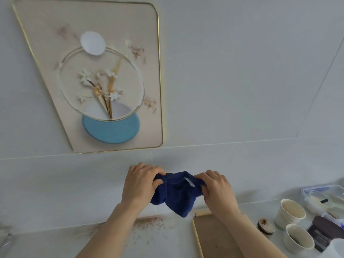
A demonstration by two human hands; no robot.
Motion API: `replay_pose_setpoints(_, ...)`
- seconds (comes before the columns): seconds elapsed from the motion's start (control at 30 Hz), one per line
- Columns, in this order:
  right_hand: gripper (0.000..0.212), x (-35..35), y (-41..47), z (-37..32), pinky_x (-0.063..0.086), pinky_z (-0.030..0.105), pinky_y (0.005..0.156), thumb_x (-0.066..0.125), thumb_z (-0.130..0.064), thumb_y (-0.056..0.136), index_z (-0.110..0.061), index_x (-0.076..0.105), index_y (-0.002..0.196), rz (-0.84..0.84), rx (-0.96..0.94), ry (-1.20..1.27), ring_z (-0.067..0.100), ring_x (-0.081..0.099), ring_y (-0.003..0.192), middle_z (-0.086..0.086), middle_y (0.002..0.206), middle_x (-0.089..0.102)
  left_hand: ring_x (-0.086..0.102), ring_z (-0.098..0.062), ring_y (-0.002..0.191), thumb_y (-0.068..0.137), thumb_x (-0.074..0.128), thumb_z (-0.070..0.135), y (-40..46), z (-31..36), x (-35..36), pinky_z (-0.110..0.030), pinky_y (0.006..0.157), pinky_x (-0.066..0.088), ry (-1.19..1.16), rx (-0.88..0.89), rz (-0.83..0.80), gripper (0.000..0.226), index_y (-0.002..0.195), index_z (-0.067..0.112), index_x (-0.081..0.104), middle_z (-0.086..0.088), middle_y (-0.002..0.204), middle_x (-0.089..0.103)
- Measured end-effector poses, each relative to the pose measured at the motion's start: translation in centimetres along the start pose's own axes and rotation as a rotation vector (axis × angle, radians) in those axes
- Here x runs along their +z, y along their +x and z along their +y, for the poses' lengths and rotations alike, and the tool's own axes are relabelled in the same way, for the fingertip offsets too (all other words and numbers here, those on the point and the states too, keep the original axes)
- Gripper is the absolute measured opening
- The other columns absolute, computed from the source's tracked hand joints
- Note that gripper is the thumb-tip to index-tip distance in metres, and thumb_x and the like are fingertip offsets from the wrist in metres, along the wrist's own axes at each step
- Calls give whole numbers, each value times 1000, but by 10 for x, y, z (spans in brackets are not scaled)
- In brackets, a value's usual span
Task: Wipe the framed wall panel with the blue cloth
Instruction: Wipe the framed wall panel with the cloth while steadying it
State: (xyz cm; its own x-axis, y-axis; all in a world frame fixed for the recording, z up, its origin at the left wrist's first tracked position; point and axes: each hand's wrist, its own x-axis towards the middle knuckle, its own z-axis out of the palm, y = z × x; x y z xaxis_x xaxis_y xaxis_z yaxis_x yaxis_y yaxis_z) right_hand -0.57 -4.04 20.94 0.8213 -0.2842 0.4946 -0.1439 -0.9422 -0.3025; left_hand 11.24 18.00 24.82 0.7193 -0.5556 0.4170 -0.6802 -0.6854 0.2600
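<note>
Much of the blue cloth is bunched and folded out of sight between the left hand and the right hand, each closed on one end and holding it up in front of the pale wall, below the framed wall panel. At the right edge a clear plastic box is cut off, its contents hard to make out. Reddish-brown powder speckles the white bench, where two paper cups and a brown board stand.
</note>
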Motion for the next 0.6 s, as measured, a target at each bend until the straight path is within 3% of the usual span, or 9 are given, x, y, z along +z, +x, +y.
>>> replay_pose_setpoints(0.23,33,-24,48,-87,43,32,67,55,0,92,-27,70,104,32,-31,128,25,59,77,-5,88,64,62,-16,99,94,67,33,9,-50,-80,-33,89,43,-6,-26,155,14,107,39,70,18,100,74)
replay_pose_setpoints(0.37,38,-58,75,-139,62,34,61,49,6,94,-25,72,100,47,243,759,23,69,69,6,84,74,66,-13,92,91,73,31,19,-64,-111,-36,83,55,-213,-50,284,13,103,36,71,18,96,73)
replay_pose_setpoints(0.47,27,-77,90,-168,59,35,63,51,3,100,-14,71,107,71,456,1177,24,66,73,16,94,76,66,-7,98,90,74,29,28,-59,-126,-29,85,54,-433,-54,364,16,104,36,73,21,100,74)
replay_pose_setpoints(0.6,31,-81,99,-194,54,39,76,49,-8,102,-16,79,100,33,600,1540,26,66,86,7,89,74,65,-4,102,90,76,30,38,-41,-135,-22,87,51,-564,2,416,18,106,37,74,22,103,74)
